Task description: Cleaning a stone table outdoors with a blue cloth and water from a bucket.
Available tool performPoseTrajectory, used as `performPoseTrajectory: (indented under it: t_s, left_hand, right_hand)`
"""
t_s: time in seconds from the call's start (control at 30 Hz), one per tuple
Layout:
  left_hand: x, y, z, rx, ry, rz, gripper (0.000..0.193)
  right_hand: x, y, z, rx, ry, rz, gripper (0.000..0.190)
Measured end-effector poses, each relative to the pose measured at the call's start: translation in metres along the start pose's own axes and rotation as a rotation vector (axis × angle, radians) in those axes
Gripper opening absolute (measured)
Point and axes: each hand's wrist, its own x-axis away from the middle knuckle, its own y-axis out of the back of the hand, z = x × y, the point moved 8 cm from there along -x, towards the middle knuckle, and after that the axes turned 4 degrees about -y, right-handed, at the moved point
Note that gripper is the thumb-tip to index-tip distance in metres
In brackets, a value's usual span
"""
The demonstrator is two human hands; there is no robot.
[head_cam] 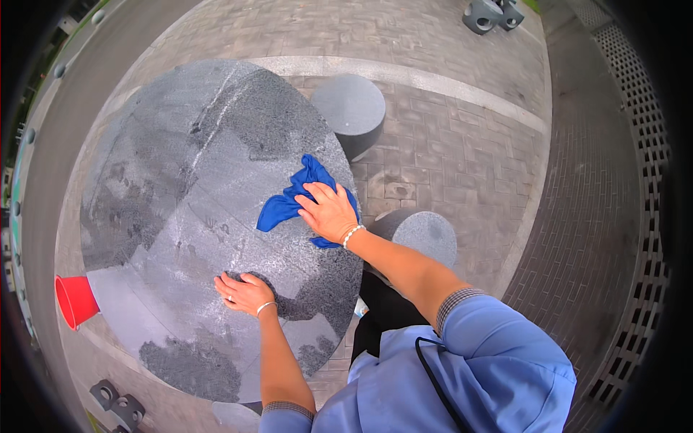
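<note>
A large round stone table lies before me, its grey top marked by darker, wet-looking patches. My right hand presses on a crumpled blue cloth near the table's right edge; parts of the cloth spread out beyond the fingers and below the palm. A beaded bracelet circles that wrist. Further left and closer to my body, my left hand rests palm down on the bare stone, fingers a little apart, with a ring and a thin bangle on it. Nothing is in the left hand.
Cylindrical stone stools stand around the table, one close beside my right arm. A red bucket is at the table's far left edge. Grey sculpted blocks sit on the brick paving. A perforated strip runs along the right.
</note>
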Motion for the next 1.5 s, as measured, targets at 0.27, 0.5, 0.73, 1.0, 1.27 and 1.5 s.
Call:
performPoseTrajectory:
  t_s: [0.27, 0.5, 0.73, 1.0, 1.27, 1.5]
  left_hand:
    - [-0.004, 0.007, 0.015, 0.153, -0.045, -0.168, 0.047]
    - [0.138, 0.022, -0.042, 0.526, -0.072, -0.120, 0.044]
    - [0.170, 0.031, -0.062, 0.296, -0.126, -0.057, 0.043]
    - [0.169, 0.024, -0.069, 0.160, -0.131, -0.080, 0.043]
    - [0.164, 0.025, -0.064, 0.017, -0.120, -0.084, 0.044]
    - [0.160, 0.025, -0.054, 0.032, -0.124, -0.085, 0.045]
  right_hand:
    - [0.091, 0.015, 0.041, -0.004, 0.008, -0.095, 0.031]
    - [0.128, 0.024, 0.032, 0.031, -0.029, -0.169, 0.028]
    - [0.130, 0.026, 0.037, -0.026, -0.023, -0.191, 0.027]
    - [0.142, 0.031, 0.020, -0.180, 0.077, -0.149, 0.026]
    - [0.359, 0.010, -0.165, -0.281, -0.178, 0.254, 0.029]
    - [0.432, -0.026, -0.226, -0.091, 0.214, 0.749, 0.024]
